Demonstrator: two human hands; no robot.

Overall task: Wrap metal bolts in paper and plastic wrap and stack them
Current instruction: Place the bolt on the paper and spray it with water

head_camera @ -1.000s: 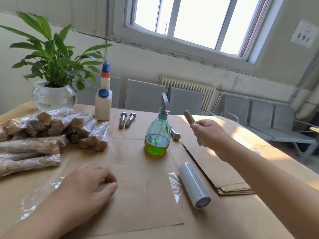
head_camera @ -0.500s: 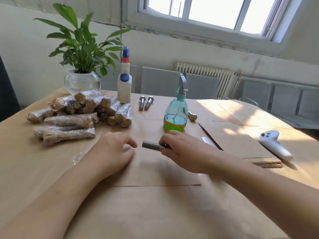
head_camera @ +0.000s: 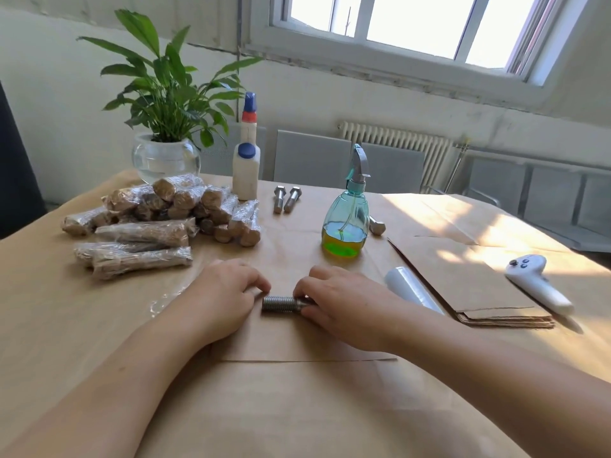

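Observation:
A grey metal bolt [head_camera: 281,303] lies flat on a brown paper sheet [head_camera: 297,338] in front of me, threaded end pointing left. My right hand [head_camera: 344,302] grips its head end with curled fingers. My left hand [head_camera: 228,292] rests on the paper just left of the threads, fingers curled down, fingertips near the bolt's tip. A sheet of clear plastic wrap [head_camera: 165,295] lies under the paper's left edge. Wrapped bolts [head_camera: 165,219] are piled at the left. Two bare bolts [head_camera: 285,199] lie further back, and another bolt [head_camera: 377,225] sits behind the spray bottle.
A spray bottle [head_camera: 347,223] with green liquid stands behind my hands. A roll of plastic wrap [head_camera: 410,289] lies to the right, beside a stack of paper sheets [head_camera: 469,279] and a white controller [head_camera: 539,282]. Glue bottles [head_camera: 246,170] and a potted plant [head_camera: 165,153] stand at the back.
My right hand brought the bolt down from the air beside the spray bottle and laid it on the paper. My left hand stayed on the sheet. The camera tilted down.

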